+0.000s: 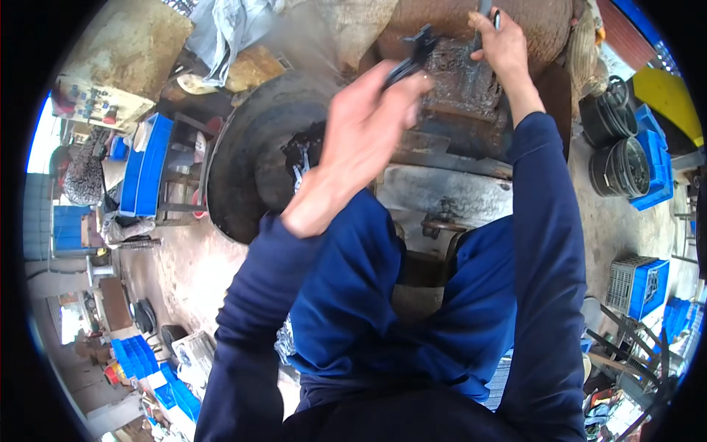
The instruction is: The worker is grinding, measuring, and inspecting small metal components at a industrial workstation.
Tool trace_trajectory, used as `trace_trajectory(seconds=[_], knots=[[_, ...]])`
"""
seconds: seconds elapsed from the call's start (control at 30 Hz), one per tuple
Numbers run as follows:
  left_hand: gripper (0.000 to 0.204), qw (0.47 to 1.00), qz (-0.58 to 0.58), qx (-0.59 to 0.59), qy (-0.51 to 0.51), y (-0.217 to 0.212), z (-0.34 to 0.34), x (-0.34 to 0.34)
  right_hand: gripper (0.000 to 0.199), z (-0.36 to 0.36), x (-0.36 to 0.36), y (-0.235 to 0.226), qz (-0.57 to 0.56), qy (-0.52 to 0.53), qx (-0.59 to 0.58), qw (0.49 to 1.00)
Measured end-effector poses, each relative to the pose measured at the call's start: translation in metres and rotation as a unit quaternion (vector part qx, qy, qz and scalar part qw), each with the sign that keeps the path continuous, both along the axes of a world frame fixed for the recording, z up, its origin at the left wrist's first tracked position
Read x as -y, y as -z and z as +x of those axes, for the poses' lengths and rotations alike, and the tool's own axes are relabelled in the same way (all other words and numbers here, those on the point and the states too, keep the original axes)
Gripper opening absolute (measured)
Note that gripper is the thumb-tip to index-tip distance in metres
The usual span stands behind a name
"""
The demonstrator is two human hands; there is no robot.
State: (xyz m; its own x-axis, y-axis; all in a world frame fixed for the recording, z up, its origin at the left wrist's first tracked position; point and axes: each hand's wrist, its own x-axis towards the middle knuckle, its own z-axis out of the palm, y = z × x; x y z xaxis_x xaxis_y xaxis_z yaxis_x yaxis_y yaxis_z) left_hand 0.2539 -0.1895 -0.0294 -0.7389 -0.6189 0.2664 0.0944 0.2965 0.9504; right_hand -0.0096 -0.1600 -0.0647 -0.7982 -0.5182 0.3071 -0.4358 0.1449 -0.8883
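Note:
My left hand (361, 125), smeared by motion, is closed around a small black part (421, 46) with a forked end. It hovers over the right rim of a large dark round tub (228, 169), where some black pieces (303, 151) lie. Farther right, my right hand (504, 46) pinches a narrow grey flat tool (484, 9); a dark tip also shows at its fingers, too small to name. Below both hands stands a worn, rust-brown metal block (460, 81), its top greasy and scuffed. My knees straddle the pale metal front (449, 188) of this bench.
Behind the tub lie grey plastic sheeting (228, 29) and a brown sack-like roll (515, 22). Blue crates (143, 166) stand on a rack at the left. Black buckets (618, 168) and a blue crate (655, 177) stand on the right, with a grey basket (626, 283) nearer.

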Motion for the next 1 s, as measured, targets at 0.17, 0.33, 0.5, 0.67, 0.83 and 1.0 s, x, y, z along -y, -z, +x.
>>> trace_trajectory(seconds=[0.17, 0.33, 0.5, 0.67, 0.83, 1.0], knots=[[0.024, 0.992, 0.072, -0.105, 0.022, -0.002, -0.097, 0.018, 0.038, 0.001, 0.004, 0.010, -0.004, 0.025, -0.013, 1.000], [0.023, 0.973, 0.197, -0.115, -0.036, 0.031, -0.122, 0.045, 0.029, 0.007, 0.002, 0.002, 0.034, 0.026, 0.013, 0.999], [0.026, 0.978, 0.190, 0.019, -0.086, 0.054, -0.112, 0.057, 0.033, 0.004, 0.000, -0.003, 0.042, 0.013, 0.008, 0.999], [0.027, 0.974, 0.216, -0.002, -0.074, 0.050, -0.117, 0.057, 0.034, 0.001, 0.001, 0.001, 0.046, 0.017, -0.002, 0.999], [0.025, 0.976, 0.209, 0.000, -0.067, 0.052, -0.121, 0.059, 0.033, 0.003, 0.000, 0.000, 0.049, 0.021, -0.011, 0.999], [0.025, 0.974, 0.217, 0.008, -0.067, 0.056, -0.122, 0.061, 0.033, 0.004, -0.001, 0.001, 0.043, 0.022, -0.012, 0.999]])
